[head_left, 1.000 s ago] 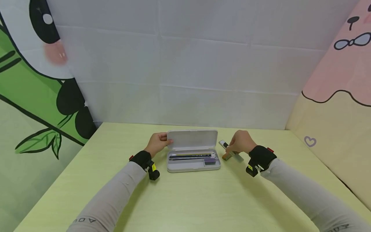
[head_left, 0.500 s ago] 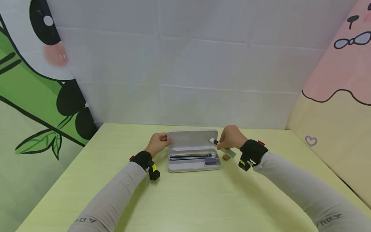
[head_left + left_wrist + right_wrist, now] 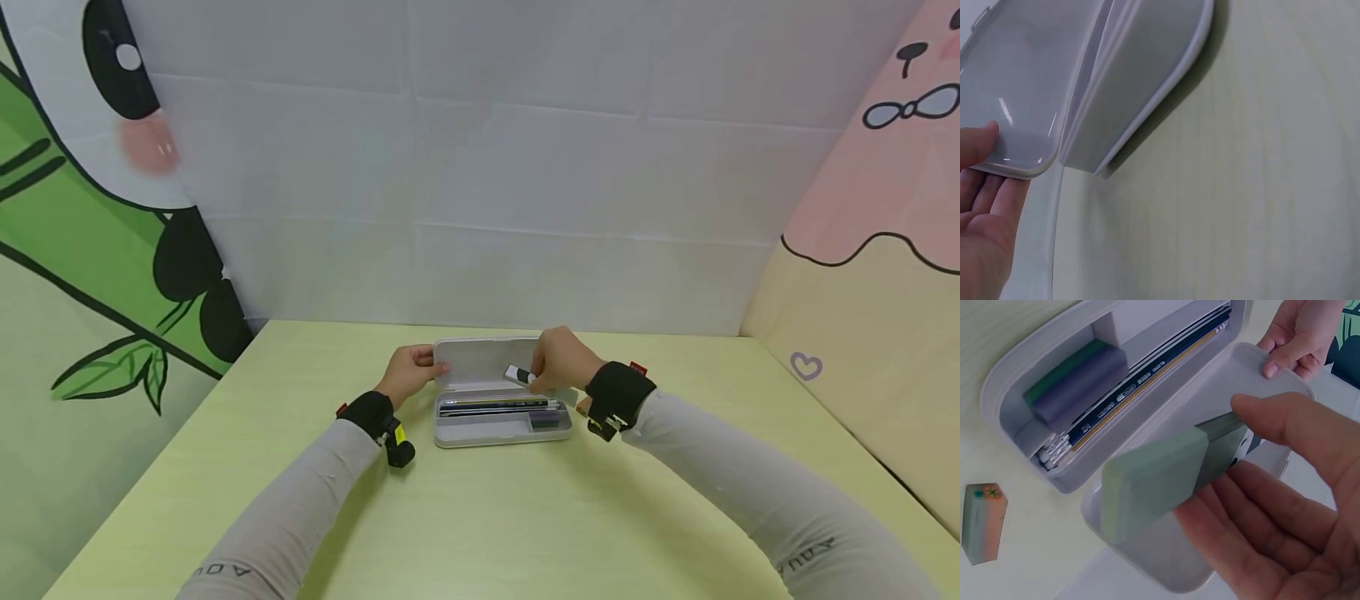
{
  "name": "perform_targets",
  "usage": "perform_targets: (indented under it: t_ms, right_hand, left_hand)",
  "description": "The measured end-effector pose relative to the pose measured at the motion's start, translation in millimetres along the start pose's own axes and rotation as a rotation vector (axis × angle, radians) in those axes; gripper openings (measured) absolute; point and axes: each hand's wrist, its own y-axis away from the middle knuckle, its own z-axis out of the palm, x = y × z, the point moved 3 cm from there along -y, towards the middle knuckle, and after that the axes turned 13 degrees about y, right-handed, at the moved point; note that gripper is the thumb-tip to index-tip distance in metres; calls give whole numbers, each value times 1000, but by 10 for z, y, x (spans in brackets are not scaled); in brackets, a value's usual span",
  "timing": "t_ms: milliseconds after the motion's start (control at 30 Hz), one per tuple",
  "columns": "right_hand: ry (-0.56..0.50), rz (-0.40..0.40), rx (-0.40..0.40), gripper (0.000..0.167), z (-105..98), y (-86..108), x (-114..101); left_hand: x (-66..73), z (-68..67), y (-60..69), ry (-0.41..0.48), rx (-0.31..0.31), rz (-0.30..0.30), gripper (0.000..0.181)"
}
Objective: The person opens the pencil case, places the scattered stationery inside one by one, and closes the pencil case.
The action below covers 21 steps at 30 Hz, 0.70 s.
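Note:
A white pencil case (image 3: 483, 441) stands with its lid (image 3: 472, 363) raised. My left hand (image 3: 408, 372) pinches the lid's left edge, thumb inside and fingers (image 3: 1009, 199) behind it. My right hand (image 3: 566, 360) holds a long pale green eraser (image 3: 1154, 481) in a black-and-white sleeve, thumb on one side and fingers on the other. It hovers over the case's right part, in front of the lid. Inside the case lie several pencils (image 3: 1124, 394) side by side, and a purple-and-green block (image 3: 1082, 390), seemingly an eraser, sits in the front right compartment.
A small orange-and-green block (image 3: 984, 520), looking like an eraser, lies on the pale yellow table (image 3: 480, 517) right of the case. In the head view my right wrist mostly hides it. A white sheet (image 3: 480, 167) hangs behind the table; printed panels flank it.
My right hand has lifted the pale green eraser off the table's right side and carried it left over the case. My left hand has kept its grip on the lid.

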Motion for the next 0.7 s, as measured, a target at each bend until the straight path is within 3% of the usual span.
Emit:
perform_targets:
  t_ms: [267,467,700]
  right_hand:
    - [18,-145,10,9,88,-79,-300]
    - [-4,-194,-27,11,196,-97,-492]
    - [-2,-303,-32,10,372,-155,-541]
  left_hand:
    - [34,-23,63,10,-4,-15,39]
    - [19,-10,72,4,-3,-23,39]
    - [40,-19,66,3,-1,-8,40]
